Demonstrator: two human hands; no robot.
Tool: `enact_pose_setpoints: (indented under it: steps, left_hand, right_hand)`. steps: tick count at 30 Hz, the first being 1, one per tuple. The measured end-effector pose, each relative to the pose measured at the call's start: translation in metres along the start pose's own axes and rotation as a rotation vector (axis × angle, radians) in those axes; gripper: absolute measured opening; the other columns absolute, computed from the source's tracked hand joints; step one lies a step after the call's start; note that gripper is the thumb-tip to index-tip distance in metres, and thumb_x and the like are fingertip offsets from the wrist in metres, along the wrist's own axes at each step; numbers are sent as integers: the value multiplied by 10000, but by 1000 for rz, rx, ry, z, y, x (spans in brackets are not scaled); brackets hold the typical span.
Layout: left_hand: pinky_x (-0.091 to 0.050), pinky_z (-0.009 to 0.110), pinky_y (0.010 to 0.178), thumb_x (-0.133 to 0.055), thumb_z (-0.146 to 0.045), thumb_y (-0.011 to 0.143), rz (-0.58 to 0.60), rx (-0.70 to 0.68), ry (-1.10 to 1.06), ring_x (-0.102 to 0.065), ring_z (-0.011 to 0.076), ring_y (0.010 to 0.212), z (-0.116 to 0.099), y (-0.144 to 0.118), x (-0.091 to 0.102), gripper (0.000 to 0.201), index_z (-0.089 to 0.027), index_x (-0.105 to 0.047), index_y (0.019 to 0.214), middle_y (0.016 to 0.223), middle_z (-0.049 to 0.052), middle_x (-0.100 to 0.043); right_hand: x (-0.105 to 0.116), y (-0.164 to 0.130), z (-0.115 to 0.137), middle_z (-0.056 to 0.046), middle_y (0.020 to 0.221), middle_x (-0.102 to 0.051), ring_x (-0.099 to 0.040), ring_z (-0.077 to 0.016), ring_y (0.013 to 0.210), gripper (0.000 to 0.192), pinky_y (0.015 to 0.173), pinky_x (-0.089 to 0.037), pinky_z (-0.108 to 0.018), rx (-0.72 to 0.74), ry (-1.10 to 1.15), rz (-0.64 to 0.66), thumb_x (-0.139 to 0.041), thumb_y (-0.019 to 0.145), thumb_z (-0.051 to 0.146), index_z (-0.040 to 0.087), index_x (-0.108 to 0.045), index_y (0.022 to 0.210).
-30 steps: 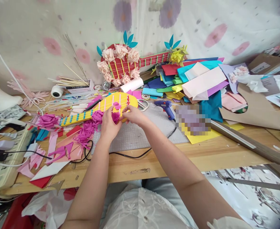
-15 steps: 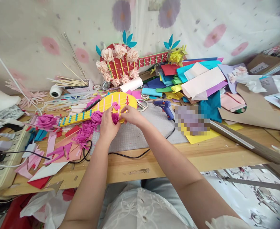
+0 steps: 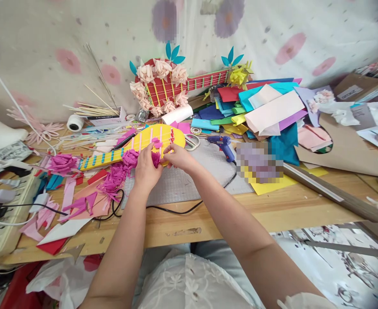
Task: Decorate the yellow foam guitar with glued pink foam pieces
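A yellow toy-like guitar (image 3: 140, 139) lies on the bench, with blue bars along its neck and pale pink strips on its body. Magenta crepe-paper flowers (image 3: 130, 159) sit along its near edge. My left hand (image 3: 146, 168) curls around one such paper flower (image 3: 155, 159) at the edge of the body. From the other side, the fingers of my right hand (image 3: 179, 158) pinch at that flower, against the guitar's rim. My fingertips are partly hidden. Another magenta flower (image 3: 63, 164) is at the neck's end.
A blue glue gun (image 3: 222, 146) rests on the grey cutting mat (image 3: 189, 184), its black cord running along the front. Behind stands a red guitar (image 3: 158, 92) with pale paper roses. Coloured paper sheets (image 3: 274, 109) pile up right; a power strip (image 3: 13, 214) and scraps lie left.
Hardly anything differs. Both hands stay at the guitar's near edge, with only a slight shift of the right fingers.
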State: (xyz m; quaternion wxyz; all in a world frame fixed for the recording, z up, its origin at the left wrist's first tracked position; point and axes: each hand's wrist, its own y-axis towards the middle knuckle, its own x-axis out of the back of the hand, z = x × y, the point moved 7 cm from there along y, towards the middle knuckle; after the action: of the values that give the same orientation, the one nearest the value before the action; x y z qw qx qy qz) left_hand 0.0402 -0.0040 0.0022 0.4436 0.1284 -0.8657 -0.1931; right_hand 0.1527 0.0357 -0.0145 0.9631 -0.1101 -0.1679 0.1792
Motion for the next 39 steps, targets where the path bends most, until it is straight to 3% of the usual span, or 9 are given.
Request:
enact_pose_setpoints:
  steps: [6,10,14,17,21,24,28,34,39]
  left_hand:
    - [-343,445,1033,-611,-105,646,7,-10,-54,-435,263,1216,-3,-3,7,681,-211,-388,1281,1252,120,-489]
    - [-342,420,1041,-647,-169,664,-19,-66,-216,-447,239,1217,-2,4,19,692,-222,-374,1298,1304,114,-457]
    - [-429,361,950,-610,-220,713,-143,32,-314,-553,189,1064,22,24,44,486,-218,-493,1185,1188,88,-549]
    - [-482,314,811,-554,-261,748,-177,156,-208,-595,158,860,40,45,57,279,-182,-598,1011,1030,71,-618]
    - [-456,295,772,-519,-292,770,34,87,8,-582,164,799,34,75,49,190,-161,-644,826,872,47,-650]
    - [-434,297,748,-553,-305,749,264,-11,154,-571,180,792,24,89,27,164,-163,-634,738,829,51,-652]
    - [-423,291,696,-612,-362,701,430,-95,241,-572,192,791,20,95,-1,202,-173,-634,769,854,53,-652]
    - [-431,248,659,-572,-272,689,613,-172,284,-598,163,750,12,92,-25,252,-177,-650,909,846,31,-680]
    - [-453,240,696,-527,-179,677,619,-159,306,-621,167,793,7,91,-26,238,-171,-657,876,887,38,-696]
  right_hand:
    - [2,-2,1,39,625,-599,-526,-69,464,199,415,-324,-160,9,63,-8,-576,663,159,196,-440,803]
    - [19,-5,-6,38,698,-615,-460,-40,453,131,448,-337,-166,74,186,-96,-529,693,150,189,-439,781]
    - [52,-11,-30,66,568,-480,-381,-46,443,119,431,-304,-180,117,177,-219,-572,708,249,182,-474,714]
    - [78,-18,-59,61,534,-446,-375,-61,439,169,418,-285,-205,86,133,-220,-610,684,317,178,-518,714]
    - [107,-32,-86,34,540,-490,-383,-67,447,270,429,-285,-226,55,19,-140,-660,631,420,168,-574,675]
    - [127,-44,-99,-2,616,-562,-403,-71,475,333,438,-288,-229,-23,-55,-128,-656,626,486,163,-589,669]
    - [154,-57,-109,20,537,-486,-373,-74,483,406,456,-248,-230,-118,-197,-155,-626,653,562,161,-564,641]
    - [198,-65,-117,39,536,-418,-349,-86,518,429,498,-227,-247,-166,-377,-483,-634,637,577,180,-477,593]
    - [208,-61,-120,22,584,-492,-414,-113,545,373,538,-285,-265,-180,-372,-629,-600,663,554,187,-534,668]
